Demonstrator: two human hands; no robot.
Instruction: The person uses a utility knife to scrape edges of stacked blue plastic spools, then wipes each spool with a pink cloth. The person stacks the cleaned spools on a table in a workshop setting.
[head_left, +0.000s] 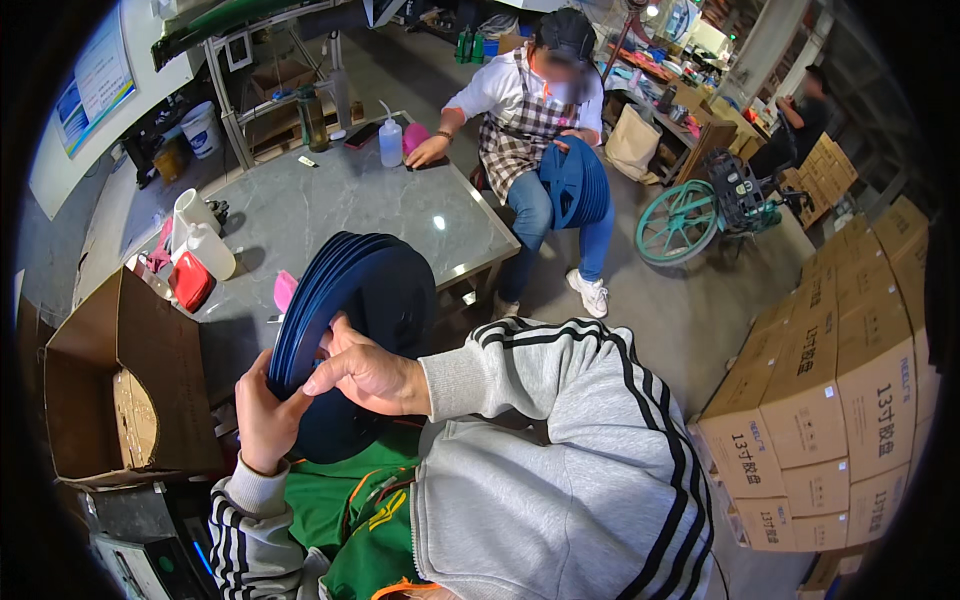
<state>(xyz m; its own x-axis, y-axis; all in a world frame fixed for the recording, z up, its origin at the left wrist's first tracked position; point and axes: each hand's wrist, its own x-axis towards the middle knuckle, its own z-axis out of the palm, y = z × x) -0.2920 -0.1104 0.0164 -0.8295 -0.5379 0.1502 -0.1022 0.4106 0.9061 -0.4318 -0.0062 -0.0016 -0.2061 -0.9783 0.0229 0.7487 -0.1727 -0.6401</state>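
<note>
A stack of dark blue plastic reels [395,290] stands on edge in front of me, tilted, at the table's near edge. My left hand [268,418] grips the lower left rim, fingers behind it. Over the rims my right hand [365,370] is closed, its thumb meeting the left thumb and its fingers partly hidden among the reels. How firmly each reel is held cannot be made out.
An open cardboard box [150,370] stands at left. The grey table [380,210] bears a red pouch [191,281] and bottles. Across it, a seated co-worker [540,110] holds blue reels [578,185]. Stacked cartons [820,390] rise at right; a green-wheeled cart [680,222] stands behind.
</note>
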